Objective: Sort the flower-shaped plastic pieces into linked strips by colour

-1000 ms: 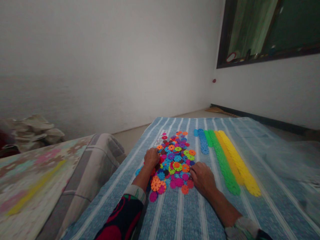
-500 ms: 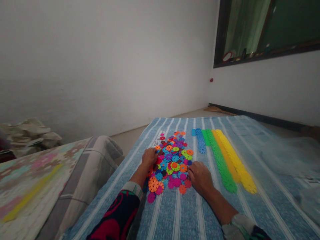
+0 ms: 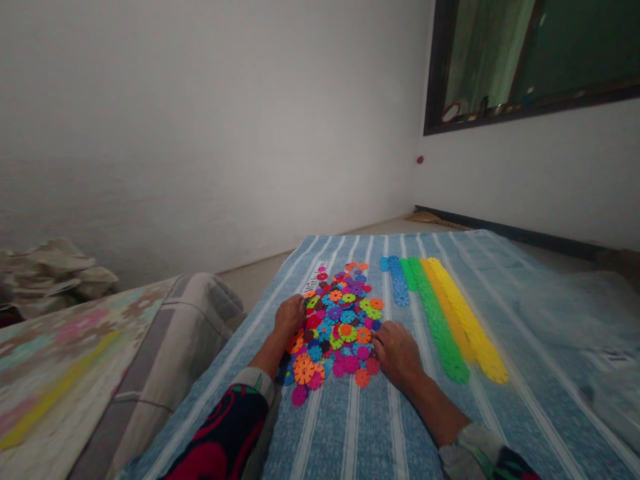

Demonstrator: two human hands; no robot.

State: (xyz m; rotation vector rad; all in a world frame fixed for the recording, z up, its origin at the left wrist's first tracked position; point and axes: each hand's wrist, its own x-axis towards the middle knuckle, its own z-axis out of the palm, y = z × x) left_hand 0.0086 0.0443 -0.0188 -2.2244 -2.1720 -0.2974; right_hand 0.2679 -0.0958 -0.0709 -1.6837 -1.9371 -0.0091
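Note:
A heap of flat, flower-shaped plastic discs (image 3: 340, 323) in pink, orange, blue, purple and green lies on a blue striped cloth (image 3: 360, 427). My left hand (image 3: 289, 315) rests at the heap's left edge with its fingers curled down; what they hold, if anything, is hidden. At the lower right edge of the heap sits my right hand (image 3: 397, 353), palm down, fingertips touching the discs. To the right, discs are laid in long rows: a short blue row (image 3: 399, 283), a green row (image 3: 437, 320), an orange row (image 3: 447, 303) and a yellow row (image 3: 470, 323).
A patterned mattress or pillow (image 3: 65, 360) with a grey checked side lies at the left. Crumpled fabric (image 3: 50, 270) sits by the white wall. A dark-framed window (image 3: 525, 60) is at the upper right. Bare floor shows beyond the cloth.
My left hand has slid slightly towards me along the heap's left edge, uncovering some discs. The right hand stays at the heap's lower right. The view has shifted a little.

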